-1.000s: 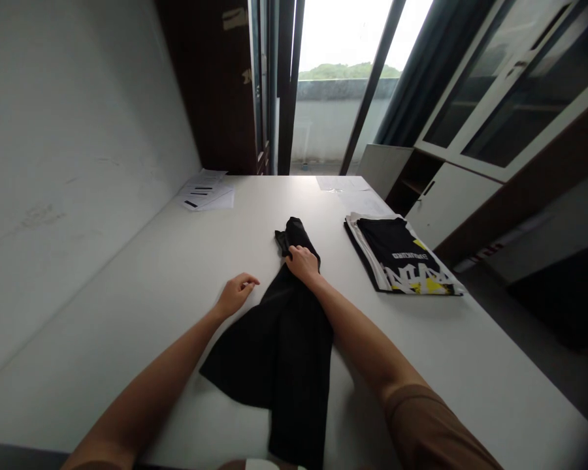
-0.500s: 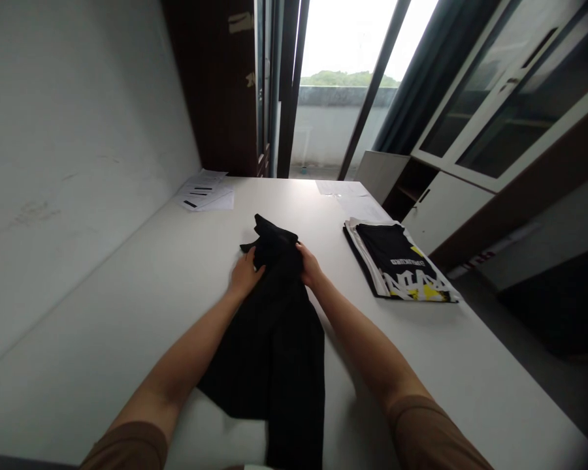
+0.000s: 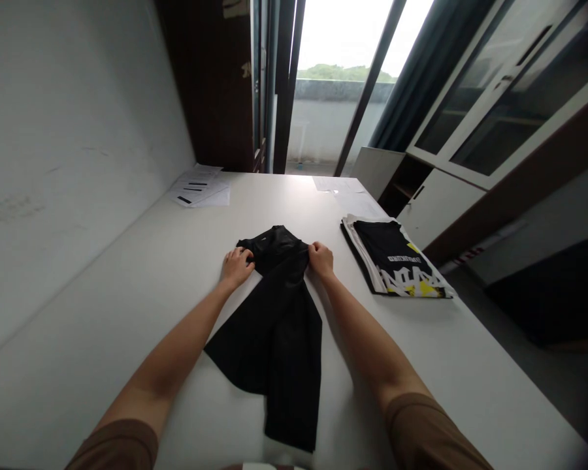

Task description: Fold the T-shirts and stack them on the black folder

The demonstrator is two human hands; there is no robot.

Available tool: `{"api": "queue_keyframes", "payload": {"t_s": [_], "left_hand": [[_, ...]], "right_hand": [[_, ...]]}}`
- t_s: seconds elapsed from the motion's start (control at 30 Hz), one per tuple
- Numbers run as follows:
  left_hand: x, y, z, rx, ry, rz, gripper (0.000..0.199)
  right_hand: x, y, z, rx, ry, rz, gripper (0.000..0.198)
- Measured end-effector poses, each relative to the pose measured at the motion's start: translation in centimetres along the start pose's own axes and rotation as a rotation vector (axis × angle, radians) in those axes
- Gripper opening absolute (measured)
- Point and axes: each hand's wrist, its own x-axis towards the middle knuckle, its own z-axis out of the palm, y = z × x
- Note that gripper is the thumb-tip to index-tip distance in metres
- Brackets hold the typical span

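A black garment [image 3: 287, 326] lies lengthwise on the white table, its far end spread between my hands. An opening with a shinier inner side shows there; its two lower parts run toward me, the right one longer. My left hand [image 3: 236, 266] pinches the garment's far left corner, with thumb and fingers curled on the cloth. On the far right corner, my right hand [image 3: 321, 259] is closed in a fist-like grip. Whether it is a top or trousers I cannot tell.
A stack of folded clothes [image 3: 396, 258], topped by a black piece with white and yellow print, lies right of my right hand. Papers [image 3: 203, 186] rest at the far left, and more sheets [image 3: 347, 194] at the far right. A wall [image 3: 78, 150] borders the table's left.
My hands have moved apart, left hand to the left and right hand to the right. The bunched far end is now spread open, and the near end has slid away from me.
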Motion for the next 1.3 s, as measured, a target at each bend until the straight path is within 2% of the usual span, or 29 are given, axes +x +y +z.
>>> {"api": "queue_keyframes", "payload": {"t_s": [0.07, 0.2, 0.3, 0.4, 0.5, 0.57, 0.7, 0.83, 0.97, 1.13, 1.3], "left_hand": [[-0.1, 0.0, -0.5, -0.016, 0.039, 0.001, 0.020], [-0.9, 1.1, -1.1, -0.112, 0.131, 0.040, 0.022], [-1.2, 2.2, -0.9, -0.272, 0.075, 0.046, 0.022], [-1.1, 3.0, -0.5, -0.329, 0.003, -0.001, 0.027], [-0.9, 3.0, -0.3, -0.342, -0.026, -0.038, 0.025], [-0.9, 2.7, -0.2, -0.365, -0.039, -0.057, 0.018], [-1.0, 2.2, -0.2, -0.461, -0.016, -0.084, 0.011], [-0.7, 1.8, 0.2, -0.628, 0.074, -0.128, 0.012], [0.0, 0.9, 0.2, -0.806, 0.192, -0.254, 0.018], [1.0, -2.0, -1.3, -0.975, 0.363, -0.472, 0.025], [1.6, -6.0, -3.6, -1.002, 0.537, -0.639, 0.020]], "right_hand": [[-0.4, -0.3, 0.3, -0.041, -0.002, -0.088, 0.014], [-1.2, -1.2, 1.0, -0.066, -0.137, -0.394, 0.031], [-2.2, -2.3, 1.4, -0.112, -0.326, -0.525, 0.029], [-3.7, -3.9, 1.8, -0.082, -0.510, -0.597, 0.037], [-5.1, -5.3, 2.1, -0.073, -0.592, -0.648, 0.025], [-5.6, -5.8, 2.3, -0.108, -0.584, -0.660, 0.019], [-5.6, -5.7, 2.5, -0.139, -0.547, -0.656, 0.023], [-5.4, -5.3, 2.3, -0.119, -0.564, -0.717, 0.022], [-5.2, -5.0, 1.9, -0.114, -0.509, -0.735, 0.020], [-3.2, -3.3, 0.8, -0.039, -0.408, -0.626, 0.022], [-0.2, 0.1, -0.8, 0.109, -0.327, -0.431, 0.018]]}}
